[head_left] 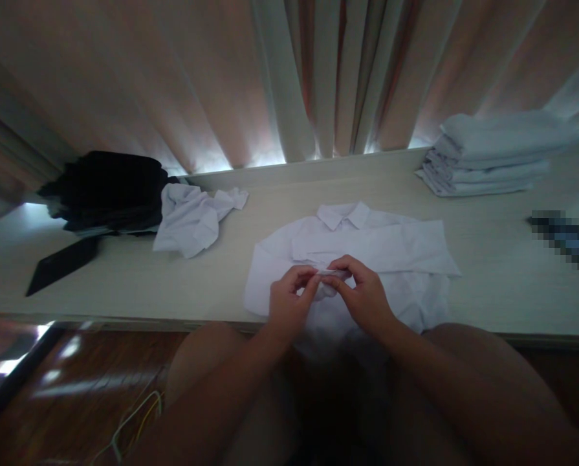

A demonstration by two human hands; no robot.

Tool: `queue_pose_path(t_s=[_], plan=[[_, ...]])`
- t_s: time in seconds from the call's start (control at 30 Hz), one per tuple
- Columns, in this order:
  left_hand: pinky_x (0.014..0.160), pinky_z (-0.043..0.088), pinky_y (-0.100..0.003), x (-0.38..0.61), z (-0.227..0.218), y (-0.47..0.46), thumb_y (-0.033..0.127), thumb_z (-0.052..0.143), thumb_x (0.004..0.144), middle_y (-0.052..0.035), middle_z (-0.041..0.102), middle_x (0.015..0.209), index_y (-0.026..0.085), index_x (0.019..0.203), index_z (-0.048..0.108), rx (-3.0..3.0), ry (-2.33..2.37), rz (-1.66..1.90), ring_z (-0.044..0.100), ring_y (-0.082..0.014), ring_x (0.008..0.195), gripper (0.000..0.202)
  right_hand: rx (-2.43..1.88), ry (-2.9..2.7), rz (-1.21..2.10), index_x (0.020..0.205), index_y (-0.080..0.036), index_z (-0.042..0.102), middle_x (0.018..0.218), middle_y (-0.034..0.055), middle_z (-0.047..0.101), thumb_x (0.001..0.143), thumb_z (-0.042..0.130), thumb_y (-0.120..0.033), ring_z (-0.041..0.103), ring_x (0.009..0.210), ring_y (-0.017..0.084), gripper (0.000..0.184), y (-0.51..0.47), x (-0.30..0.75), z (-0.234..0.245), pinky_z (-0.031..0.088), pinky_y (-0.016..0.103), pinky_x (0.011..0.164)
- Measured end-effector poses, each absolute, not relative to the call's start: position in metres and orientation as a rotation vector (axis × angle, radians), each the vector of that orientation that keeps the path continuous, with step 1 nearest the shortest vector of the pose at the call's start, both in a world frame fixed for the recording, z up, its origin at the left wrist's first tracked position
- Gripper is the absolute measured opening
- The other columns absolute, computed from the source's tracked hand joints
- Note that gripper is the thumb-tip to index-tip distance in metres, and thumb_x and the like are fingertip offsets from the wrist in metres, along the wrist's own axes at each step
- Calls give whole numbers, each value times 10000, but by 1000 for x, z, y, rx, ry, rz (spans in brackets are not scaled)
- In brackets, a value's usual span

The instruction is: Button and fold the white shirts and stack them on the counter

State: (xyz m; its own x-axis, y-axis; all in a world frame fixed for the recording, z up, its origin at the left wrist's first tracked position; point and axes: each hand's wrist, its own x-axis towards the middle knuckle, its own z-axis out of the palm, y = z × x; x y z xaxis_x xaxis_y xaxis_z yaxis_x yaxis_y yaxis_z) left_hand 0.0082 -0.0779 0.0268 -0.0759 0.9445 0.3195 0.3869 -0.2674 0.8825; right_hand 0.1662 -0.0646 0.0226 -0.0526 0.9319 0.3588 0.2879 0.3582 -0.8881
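A white collared shirt [367, 249] lies flat on the pale table [148, 285], collar pointing away from me and sleeves folded across the chest. My left hand [289, 304] and my right hand [361, 294] meet over the shirt's lower front. Both pinch a small bunch of its white cloth between fingertips and thumbs. The shirt's bottom hem hangs over the table's near edge, partly hidden by my arms.
A crumpled white garment [192, 217] lies at the left beside a heap of black clothing [105, 191]. A stack of folded white shirts [493, 152] sits at the far right, a blurred dark object [568, 236] near it. Curtains hang behind; wooden floor with thin cables lies below.
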Motion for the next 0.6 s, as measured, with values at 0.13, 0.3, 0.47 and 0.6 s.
queue_pose_path(t_s=[0.13,0.3,0.47,0.6], plan=[[703,541,-242,8,26,-76,250,637,858,-22,727,831,190,893,678,1713,1415,1312,681,-144,744,80,-1166,-1569,793,890,-222,651,845,7,665,816,702,-294,598,775,181,115,-63,167,20,485,314,747],[667,521,-222,9,24,-75,259,641,844,-1,696,783,192,867,642,1689,1434,1292,656,-127,702,71,-1170,-1570,759,874,-222,646,833,6,656,812,696,-280,593,763,179,99,-63,167,20,478,312,734],[698,530,-233,9,24,-74,276,637,862,-15,705,815,188,872,667,1695,1390,1276,656,-135,735,94,-1153,-1572,757,866,-222,641,820,-3,641,814,698,-279,578,759,171,96,-63,167,18,460,301,735],[705,544,-238,9,24,-73,284,631,865,-32,718,861,182,879,685,1639,1337,1270,666,-145,782,116,-1168,-1553,828,824,-213,623,771,-15,611,805,708,-279,549,734,159,109,-64,167,19,438,285,711]])
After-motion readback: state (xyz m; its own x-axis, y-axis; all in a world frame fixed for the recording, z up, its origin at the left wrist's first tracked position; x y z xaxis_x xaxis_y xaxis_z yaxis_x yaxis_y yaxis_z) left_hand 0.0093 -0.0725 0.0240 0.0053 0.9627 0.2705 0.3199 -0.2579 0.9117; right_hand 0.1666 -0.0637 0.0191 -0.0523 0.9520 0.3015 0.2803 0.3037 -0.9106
